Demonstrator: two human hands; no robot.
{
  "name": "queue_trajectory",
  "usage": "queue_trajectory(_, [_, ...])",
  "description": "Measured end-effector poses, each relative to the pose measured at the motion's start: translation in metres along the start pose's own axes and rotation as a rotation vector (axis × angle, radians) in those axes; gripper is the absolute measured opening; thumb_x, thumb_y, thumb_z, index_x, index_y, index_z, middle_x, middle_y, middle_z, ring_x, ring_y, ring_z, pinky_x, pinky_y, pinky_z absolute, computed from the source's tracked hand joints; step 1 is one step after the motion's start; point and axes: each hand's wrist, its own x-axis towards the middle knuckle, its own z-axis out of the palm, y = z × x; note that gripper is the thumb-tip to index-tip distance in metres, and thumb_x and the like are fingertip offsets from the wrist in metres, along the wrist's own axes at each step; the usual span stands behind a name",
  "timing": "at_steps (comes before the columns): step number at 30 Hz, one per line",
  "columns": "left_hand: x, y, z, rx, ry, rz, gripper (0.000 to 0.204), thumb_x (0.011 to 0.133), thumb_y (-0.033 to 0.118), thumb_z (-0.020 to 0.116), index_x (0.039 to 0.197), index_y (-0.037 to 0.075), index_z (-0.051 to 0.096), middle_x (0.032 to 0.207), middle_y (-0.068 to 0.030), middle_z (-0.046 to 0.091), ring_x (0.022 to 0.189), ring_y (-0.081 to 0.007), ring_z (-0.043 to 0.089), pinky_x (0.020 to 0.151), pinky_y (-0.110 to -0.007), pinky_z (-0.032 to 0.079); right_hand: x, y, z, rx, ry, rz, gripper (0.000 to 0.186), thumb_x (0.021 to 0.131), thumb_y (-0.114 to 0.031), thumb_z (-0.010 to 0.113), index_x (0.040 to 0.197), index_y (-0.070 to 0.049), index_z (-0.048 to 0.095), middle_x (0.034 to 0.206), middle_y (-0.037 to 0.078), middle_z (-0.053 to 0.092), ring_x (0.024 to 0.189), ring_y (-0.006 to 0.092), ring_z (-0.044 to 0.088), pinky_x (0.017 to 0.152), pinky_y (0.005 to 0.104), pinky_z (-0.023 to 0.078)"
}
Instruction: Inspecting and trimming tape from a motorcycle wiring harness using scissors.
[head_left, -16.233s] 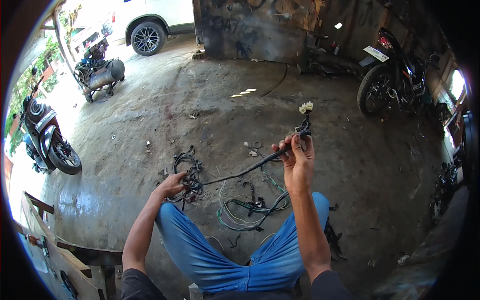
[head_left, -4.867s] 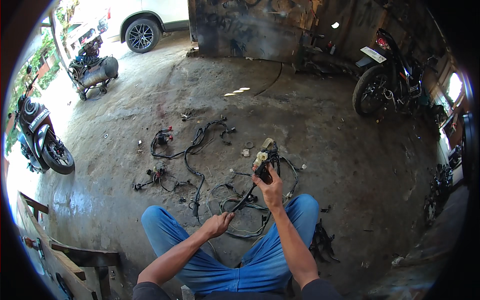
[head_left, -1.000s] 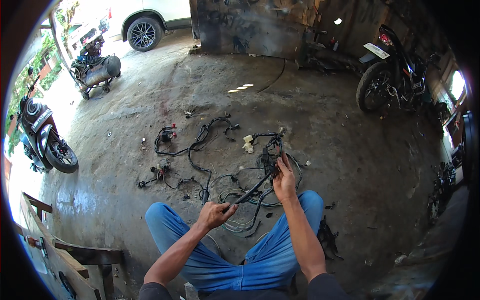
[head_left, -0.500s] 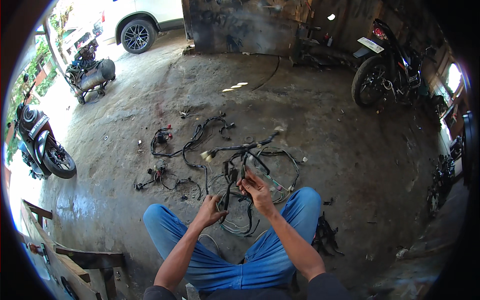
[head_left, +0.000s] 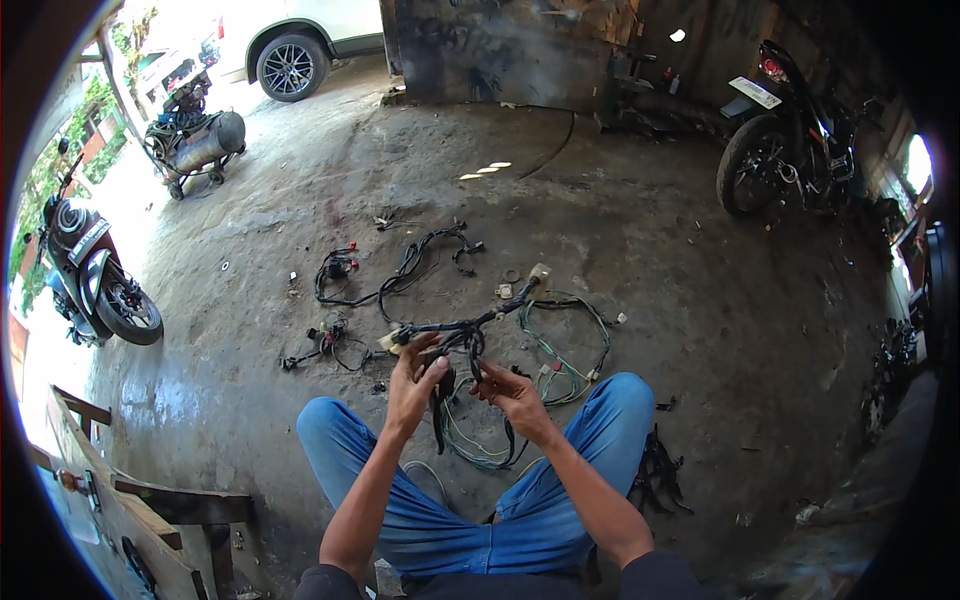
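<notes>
A black-taped wiring harness [head_left: 455, 327] is lifted between my knees, with a pale connector [head_left: 540, 272] at its upper right end and another pale connector [head_left: 394, 341] at its left end. My left hand [head_left: 408, 388] is closed on the harness close to the left connector, thumb towards the hanging branches. A black branch in the middle is pinched by my right hand [head_left: 512, 396]. Below the hands hang loose black ends. Under them on the floor lies a coil of green, white and black wires [head_left: 555, 365], partly covered by my hands.
Another black harness [head_left: 408, 262] lies beyond, and a smaller wire bundle [head_left: 328, 340] to the left. Black scraps [head_left: 660, 470] lie beside my right knee. A scooter [head_left: 100, 270], a compressor [head_left: 195, 145], a motorcycle [head_left: 790, 140] and a white car [head_left: 330, 30] stand around; a wooden bench [head_left: 180, 505] is lower left.
My left hand has moved up from the lower wires to the harness near its left connector. The harness has swung slightly lower on its left and right ends. The view has shifted a little.
</notes>
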Motion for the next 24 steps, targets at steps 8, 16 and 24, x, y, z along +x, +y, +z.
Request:
queue_trajectory(8, [0.025, 0.005, 0.002, 0.052, -0.283, -0.175, 0.049, 0.105, 0.045, 0.053, 0.116, -0.001, 0.068, 0.101, -0.0071, 0.073, 0.075, -0.0122, 0.066, 0.075, -0.029, 0.052, -0.038, -0.061, 0.025, -0.592, 0.059, -0.113, 0.047, 0.097, -0.003, 0.063, 0.143, -0.007, 0.056, 0.132, 0.009, 0.061, 0.114, 0.0187, 0.062, 0.098, 0.0348, 0.051])
queue_trajectory(16, [0.034, -0.006, -0.046, -0.242, -0.166, -0.057, 0.045, 0.106, 0.037, 0.052, 0.119, -0.004, 0.065, 0.099, -0.0094, 0.071, 0.081, -0.0145, 0.068, 0.076, -0.029, 0.055, -0.279, -0.016, -0.093, -0.889, 1.163, 0.163, 0.036, 0.103, -0.013, 0.054, 0.135, 0.003, 0.056, 0.126, 0.017, 0.065, 0.113, 0.0258, 0.063, 0.1, 0.0367, 0.047])
queue_trajectory(24, [0.034, -0.012, -0.033, -0.237, -0.169, -0.075, 0.046, 0.105, 0.037, 0.053, 0.12, -0.005, 0.065, 0.101, -0.0093, 0.07, 0.082, -0.0147, 0.068, 0.077, -0.028, 0.055, -0.467, 0.105, -0.09, -0.973, 1.143, 0.903, 0.031, 0.096, -0.011, 0.054, 0.121, 0.007, 0.063, 0.114, 0.022, 0.068, 0.106, 0.031, 0.066, 0.094, 0.0404, 0.051])
